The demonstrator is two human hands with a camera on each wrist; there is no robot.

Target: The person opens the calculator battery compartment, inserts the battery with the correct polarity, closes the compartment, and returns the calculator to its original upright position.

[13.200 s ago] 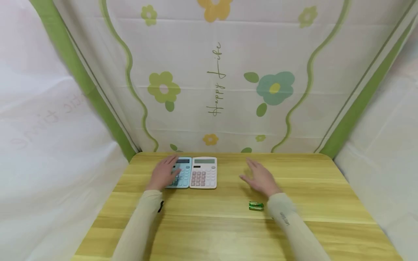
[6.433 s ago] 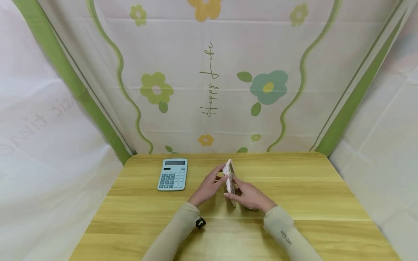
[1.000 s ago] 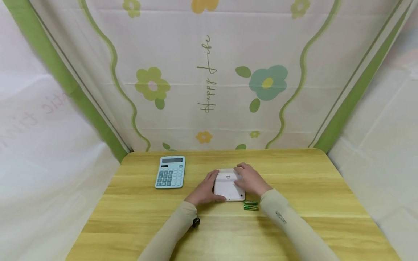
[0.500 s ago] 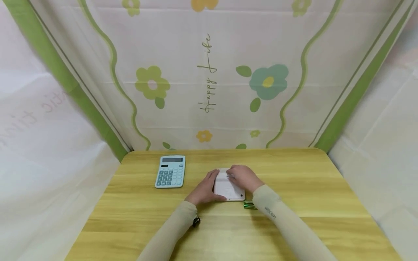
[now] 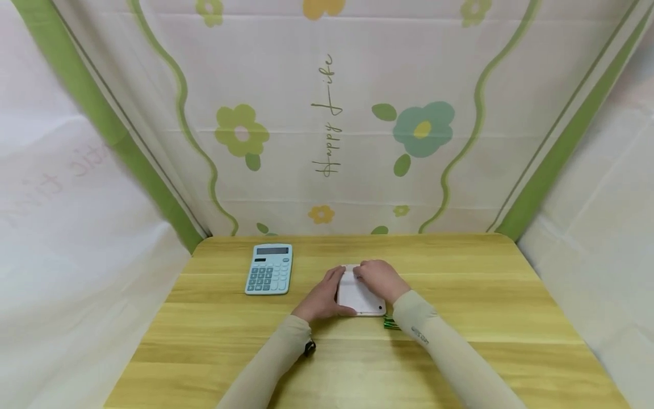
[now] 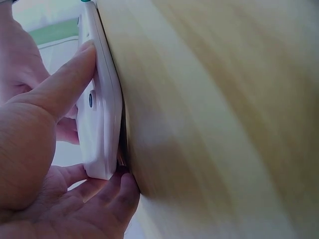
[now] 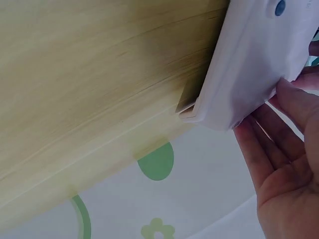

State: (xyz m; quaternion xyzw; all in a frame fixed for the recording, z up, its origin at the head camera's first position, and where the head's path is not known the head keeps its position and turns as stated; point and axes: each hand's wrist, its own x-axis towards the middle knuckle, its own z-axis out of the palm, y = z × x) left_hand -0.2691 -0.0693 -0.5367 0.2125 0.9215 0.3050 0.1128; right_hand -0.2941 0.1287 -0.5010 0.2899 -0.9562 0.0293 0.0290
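white calculator: face down on the bench, between the two hands, well apart from the blue calculator. thirteen seconds ago it lay face up right beside the blue one; six seconds ago it was held up on edge. the left wrist view shows a narrow dark gap beneath part of it.
left grip: holds the left side, thumb on the near end of the back, fingers curled at the far left; much the same hold as one second ago.
right grip: thumb and bent fingertips grip the raised far end of the back. a second ago the fingers were more spread, nearer the right edge, and a small dark mark there showed plainly; now they cover most of it.
batteries: green, on the bench just beside the near right corner, partly hidden by the right sleeve; two showed whole a second ago.
blue calculator: face up at the left, alone, as six seconds ago.
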